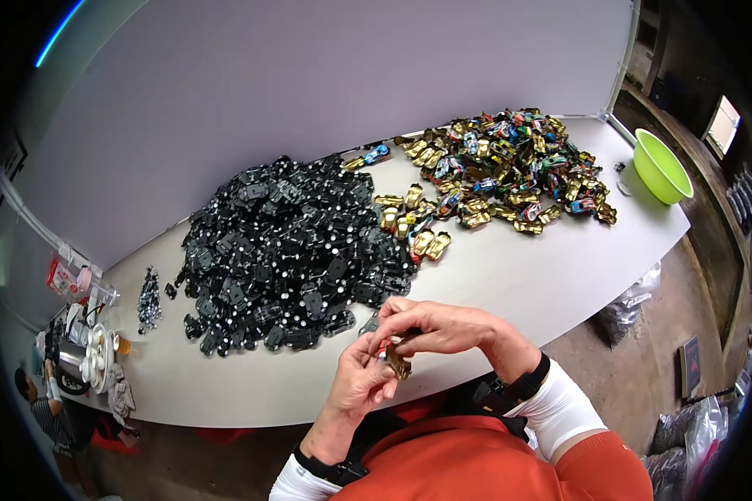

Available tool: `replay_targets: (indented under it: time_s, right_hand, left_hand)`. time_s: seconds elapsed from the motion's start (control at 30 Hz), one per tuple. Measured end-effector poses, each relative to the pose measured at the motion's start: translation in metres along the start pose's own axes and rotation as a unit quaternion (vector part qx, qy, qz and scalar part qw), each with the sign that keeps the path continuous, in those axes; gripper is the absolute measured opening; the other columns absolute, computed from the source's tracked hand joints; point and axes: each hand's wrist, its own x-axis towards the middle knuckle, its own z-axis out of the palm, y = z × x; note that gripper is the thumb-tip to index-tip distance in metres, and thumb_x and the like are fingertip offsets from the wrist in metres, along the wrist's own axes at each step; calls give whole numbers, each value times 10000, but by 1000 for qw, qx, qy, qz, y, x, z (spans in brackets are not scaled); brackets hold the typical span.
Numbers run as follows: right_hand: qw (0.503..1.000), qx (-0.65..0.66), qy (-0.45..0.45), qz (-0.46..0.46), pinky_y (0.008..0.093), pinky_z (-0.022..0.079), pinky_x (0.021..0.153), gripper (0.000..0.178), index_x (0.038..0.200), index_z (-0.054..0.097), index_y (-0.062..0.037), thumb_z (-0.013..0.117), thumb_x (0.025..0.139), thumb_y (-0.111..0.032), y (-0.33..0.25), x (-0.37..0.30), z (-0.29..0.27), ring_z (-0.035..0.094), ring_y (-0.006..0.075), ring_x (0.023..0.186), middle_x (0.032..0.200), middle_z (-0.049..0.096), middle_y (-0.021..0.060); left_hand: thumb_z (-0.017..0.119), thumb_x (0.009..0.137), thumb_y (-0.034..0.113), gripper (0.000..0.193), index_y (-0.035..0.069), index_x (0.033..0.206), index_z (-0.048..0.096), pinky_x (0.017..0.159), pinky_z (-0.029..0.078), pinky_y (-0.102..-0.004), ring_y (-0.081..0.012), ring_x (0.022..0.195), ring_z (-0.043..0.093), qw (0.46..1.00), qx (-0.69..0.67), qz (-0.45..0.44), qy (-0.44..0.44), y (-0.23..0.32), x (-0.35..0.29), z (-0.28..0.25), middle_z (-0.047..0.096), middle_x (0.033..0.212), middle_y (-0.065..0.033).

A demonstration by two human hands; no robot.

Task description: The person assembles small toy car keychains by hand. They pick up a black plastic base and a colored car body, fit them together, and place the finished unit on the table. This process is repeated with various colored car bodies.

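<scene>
Close to the table's front edge, my left hand (358, 380) pinches a small toy car (398, 361) with a gold body and some red on it. My right hand (439, 327) is bent over the same car, its fingers closed at the upper side. Those fingers cover much of the car, so its underside is hidden. Just beyond my hands spreads a big heap of black toy car chassis (280, 250) with small pale wheels. Farther right lies a pile of toy car bodies (510, 159) in gold, blue, red and other colours.
A green plastic bowl (662, 167) stands at the table's right end. Left of the chassis is a small pile of shiny little parts (149, 299). A white tray with cups (99, 359) sits at the far left, near another person (46, 409). A grey panel (351, 75) backs the table.
</scene>
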Motion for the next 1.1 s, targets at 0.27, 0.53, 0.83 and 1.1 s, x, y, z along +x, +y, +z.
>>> replay_targets:
  time_s: [0.27,0.53,0.83,1.1]
  right_hand:
    - [958,-108,243,109,311,439,690,439,1278,353,0,481,861,-47,-19,-22,17,528,190,734,807,553,105]
    - [946,-74,285,135,378,432,583,155,1002,405,26,420,891,-81,-7,-23,42,568,281,609,639,566,122]
    - [937,-141,278,156,351,422,537,87,948,417,-7,429,879,-59,-7,-16,41,534,241,549,584,533,88]
    - [951,-44,279,124,260,399,513,23,860,453,-7,437,863,10,-2,-18,37,450,106,534,578,477,40]
  left_hand:
    - [664,760,23,354,-9,1086,530,379,429,-187,-173,606,613,979,86,169,73,2,7,9,614,938,-119]
    - [632,788,-10,282,-10,1055,539,485,511,-221,-191,736,620,896,295,325,59,-4,21,11,490,1041,-94]
    - [704,696,3,340,30,1023,613,585,446,-217,-145,779,567,735,519,430,69,0,21,15,593,977,-76]
    - [629,650,-75,392,20,1029,602,720,503,-309,-265,841,608,688,564,455,26,5,18,15,613,976,-130]
